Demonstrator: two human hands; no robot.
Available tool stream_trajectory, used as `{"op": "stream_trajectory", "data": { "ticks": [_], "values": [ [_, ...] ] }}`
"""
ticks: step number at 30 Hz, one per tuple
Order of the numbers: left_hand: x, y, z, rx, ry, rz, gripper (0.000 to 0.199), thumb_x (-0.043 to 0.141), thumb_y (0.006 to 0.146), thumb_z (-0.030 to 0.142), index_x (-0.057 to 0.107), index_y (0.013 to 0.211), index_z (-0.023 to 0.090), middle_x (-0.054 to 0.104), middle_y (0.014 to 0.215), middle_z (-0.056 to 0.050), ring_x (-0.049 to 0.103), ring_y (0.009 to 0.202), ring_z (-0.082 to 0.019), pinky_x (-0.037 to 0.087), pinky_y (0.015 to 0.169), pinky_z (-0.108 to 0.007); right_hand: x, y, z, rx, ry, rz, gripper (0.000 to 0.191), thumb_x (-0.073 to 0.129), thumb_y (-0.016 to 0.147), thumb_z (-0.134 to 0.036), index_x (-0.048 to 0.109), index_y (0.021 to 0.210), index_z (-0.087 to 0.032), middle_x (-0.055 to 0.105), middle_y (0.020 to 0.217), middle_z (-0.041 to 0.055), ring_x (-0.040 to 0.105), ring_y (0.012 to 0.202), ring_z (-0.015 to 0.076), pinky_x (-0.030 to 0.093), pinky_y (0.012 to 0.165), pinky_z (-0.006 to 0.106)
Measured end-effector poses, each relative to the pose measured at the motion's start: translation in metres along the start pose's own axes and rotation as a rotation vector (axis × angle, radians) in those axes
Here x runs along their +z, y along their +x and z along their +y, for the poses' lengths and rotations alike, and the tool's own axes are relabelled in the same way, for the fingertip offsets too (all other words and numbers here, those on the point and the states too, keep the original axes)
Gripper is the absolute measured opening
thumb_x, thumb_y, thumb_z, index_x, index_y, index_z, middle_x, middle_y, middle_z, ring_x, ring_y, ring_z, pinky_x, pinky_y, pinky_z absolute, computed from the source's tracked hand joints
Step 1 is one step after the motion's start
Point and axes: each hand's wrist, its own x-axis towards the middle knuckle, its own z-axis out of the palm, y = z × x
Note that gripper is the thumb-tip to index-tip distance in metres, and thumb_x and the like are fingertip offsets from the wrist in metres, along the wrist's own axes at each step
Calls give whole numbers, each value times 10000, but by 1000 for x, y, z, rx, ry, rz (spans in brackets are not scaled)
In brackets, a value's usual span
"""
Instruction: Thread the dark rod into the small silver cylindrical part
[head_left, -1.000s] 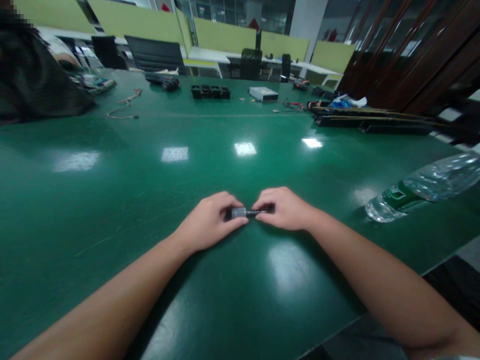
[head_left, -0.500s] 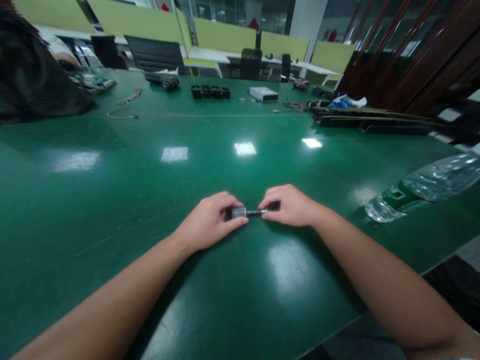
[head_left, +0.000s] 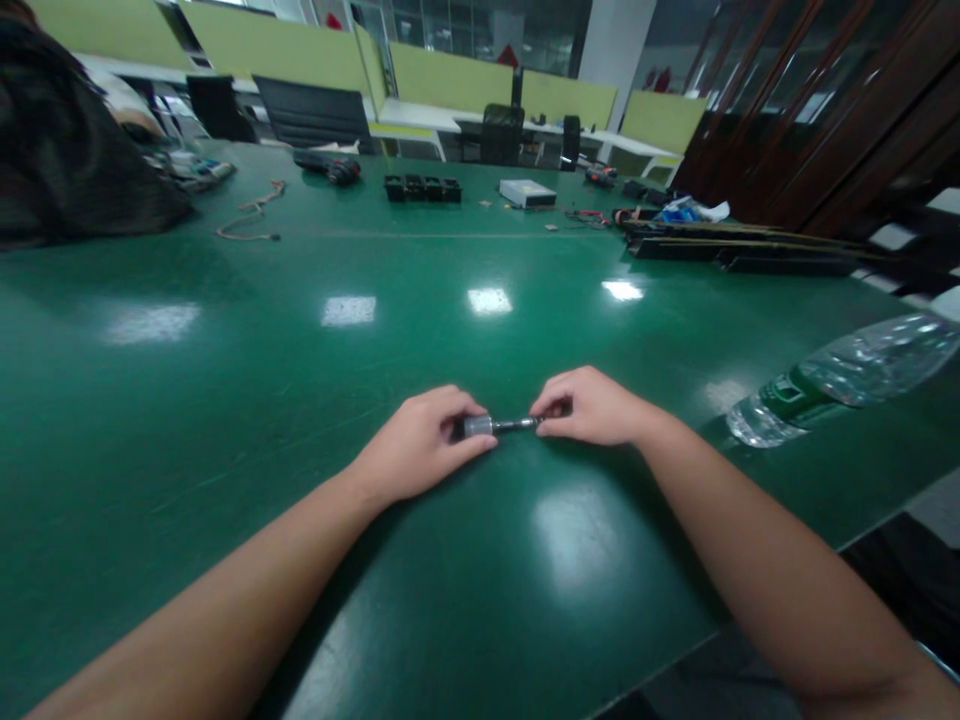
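My left hand is closed around the thick grey handle of a small screwdriver, low over the green table. The screwdriver lies level, its thin dark and silvery shaft pointing right. At the shaft's far end, my right hand pinches the tip between thumb and fingers. Those fingers cover the tip, so I cannot make out whether a separate bit is there.
A clear plastic bottle with a green label lies on its side at the right. Along the far side of the green table are a cable, black blocks, a silver box and long black strips.
My right hand has slid a little to the right along the screwdriver, and more of the silvery shaft shows. My left hand keeps its place on the handle.
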Motion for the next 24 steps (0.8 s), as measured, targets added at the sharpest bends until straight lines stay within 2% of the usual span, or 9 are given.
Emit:
{"op": "stream_trajectory", "data": {
  "ticks": [4, 8, 11, 15, 24],
  "values": [
    [0, 0, -1, 19, -25, 16, 279, 661, 866, 446, 735, 979, 202, 662, 901, -36, 596, 757, -164, 467, 717, -288, 20, 8, -10, 1, 93, 92, 170, 770, 769, -248, 777, 917, -163, 733, 820, 31, 629, 692, 113, 469, 647, 221],
    [1, 1, -1, 10, -23, -6, 308, 624, 892, 451, 723, 1056, 211, 688, 907, -37, 606, 761, -168, 480, 734, -293, 34, 14, -16, -127, 24, 157, 150, 749, 794, -224, 777, 932, -172, 746, 881, 47, 656, 769, 131, 474, 713, 233],
    [1, 1, 0, 18, -15, -16, 325, 624, 888, 458, 704, 1086, 212, 695, 943, -42, 614, 787, -176, 489, 761, -302, 36, 16, -16, -158, -3, 172, 139, 743, 806, -225, 776, 934, -184, 750, 903, 45, 664, 806, 137, 471, 740, 237],
    [2, 0, -1, 55, -10, -16, 307, 681, 842, 445, 716, 1033, 207, 674, 957, -50, 618, 848, -193, 490, 773, -301, 34, 15, -14, -160, -19, 158, 142, 737, 814, -238, 772, 941, -184, 745, 900, 40, 660, 816, 143, 464, 745, 243],
    [2, 1, -1, 31, 9, -5, 261, 656, 865, 407, 726, 1013, 204, 667, 894, -38, 603, 761, -171, 490, 755, -296, 34, 13, -17, -214, -37, 158, 167, 708, 798, -189, 757, 956, -173, 736, 915, 47, 655, 830, 155, 469, 761, 252]
  ]
}}
